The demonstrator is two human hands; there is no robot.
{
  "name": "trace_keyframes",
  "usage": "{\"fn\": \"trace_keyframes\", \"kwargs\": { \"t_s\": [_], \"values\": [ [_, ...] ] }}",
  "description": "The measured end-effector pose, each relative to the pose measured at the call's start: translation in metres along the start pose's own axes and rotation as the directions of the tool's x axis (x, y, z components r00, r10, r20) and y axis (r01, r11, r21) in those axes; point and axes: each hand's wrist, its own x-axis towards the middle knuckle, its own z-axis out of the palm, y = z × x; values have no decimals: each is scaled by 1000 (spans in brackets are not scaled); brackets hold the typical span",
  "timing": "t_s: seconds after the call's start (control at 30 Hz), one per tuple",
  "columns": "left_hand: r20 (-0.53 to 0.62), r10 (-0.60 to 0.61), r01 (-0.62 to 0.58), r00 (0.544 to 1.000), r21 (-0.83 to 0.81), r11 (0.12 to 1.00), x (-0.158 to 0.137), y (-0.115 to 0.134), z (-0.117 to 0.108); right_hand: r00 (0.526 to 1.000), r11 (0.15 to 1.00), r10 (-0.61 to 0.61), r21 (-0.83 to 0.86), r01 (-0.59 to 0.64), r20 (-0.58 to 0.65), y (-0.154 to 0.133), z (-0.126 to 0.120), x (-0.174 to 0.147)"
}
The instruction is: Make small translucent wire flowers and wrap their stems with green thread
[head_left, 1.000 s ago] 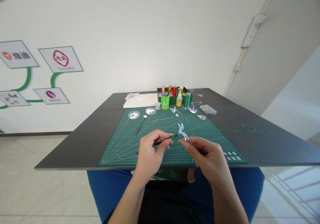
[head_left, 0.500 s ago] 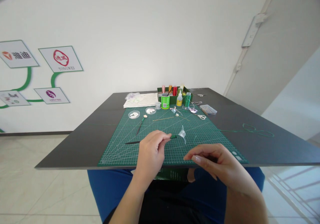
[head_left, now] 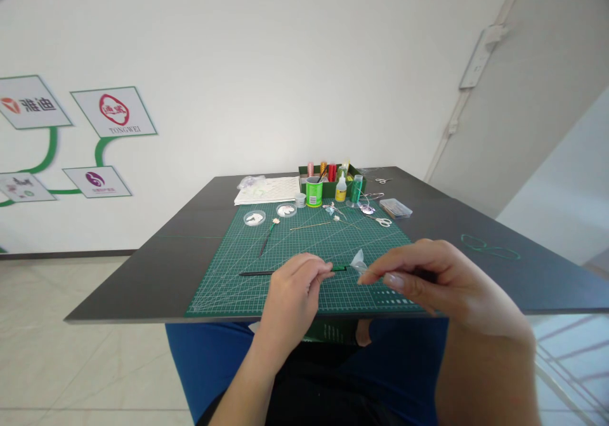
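My left hand (head_left: 299,286) pinches a thin dark stick (head_left: 257,273) with a stretch of green wrapping (head_left: 339,268) near its right end. At that end sits a translucent whitish petal piece (head_left: 358,259). Thumb and forefinger of my right hand (head_left: 423,283) are pinched together just right of the petals, partly covering them; what they hold, if anything, is too small to make out. A second dark stick (head_left: 265,240), tipped with a small pale flower (head_left: 276,221), lies farther back on the green cutting mat (head_left: 223,286).
Two shallow dishes with white pieces (head_left: 254,218) stand at the mat's back left. Behind are a green can (head_left: 314,192), a glue bottle (head_left: 340,188), a green thread spool (head_left: 356,188) and a box of spools (head_left: 332,173). Scissors (head_left: 383,222) and loose green thread (head_left: 490,246) lie to the right.
My left hand has shifted slightly right with the stick and petals. My right hand has moved right and a little up, and now overlaps the petals' edge.
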Motion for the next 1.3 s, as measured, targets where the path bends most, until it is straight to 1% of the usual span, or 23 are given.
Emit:
{"fn": "trace_keyframes", "kwargs": {
  "t_s": [0.13, 0.3, 0.5, 0.6, 0.73, 0.8, 0.97, 1.13, 1.3],
  "values": [
    [5, 15, -15, 1000, -12, 1000, -1, 2, 0, 999, 999, -34, -17, 34, -40, -1, -8, 12],
    [22, 31, -31, 999, -4, 999, 0, 4, 0, 999, 999, -35, -37, 34, -33, 3, -15, 27],
    [-2, 56, -56, 998, -16, 998, 1, 9, -2, 995, 996, -74, -47, 77, 72, 11, -17, 50],
    [-22, 49, -49, 999, -11, 999, 0, 12, -4, 991, 996, -62, -50, 68, 116, 21, -15, 59],
    [-45, 6, -7, 999, -30, 1000, 0, 15, -7, 986, 998, -17, -63, 28, 164, 39, -11, 64],
    [-63, -11, 7, 998, -52, 999, 0, 16, -8, 984, 998, 1, -59, 9, 179, 47, -8, 63],
    [-88, -25, 19, 996, -73, 997, 0, 15, -10, 987, 999, 23, -46, -16, 158, 62, 2, 52],
    [-145, -56, 50, 988, -49, 998, 0, 10, -14, 960, 999, 44, -19, -41, 276, 67, 14, 32],
    [-181, -97, 88, 979, -58, 994, 3, 7, -17, 954, 998, 64, -14, -63, 292, 69, 26, 10]
  ]
}}
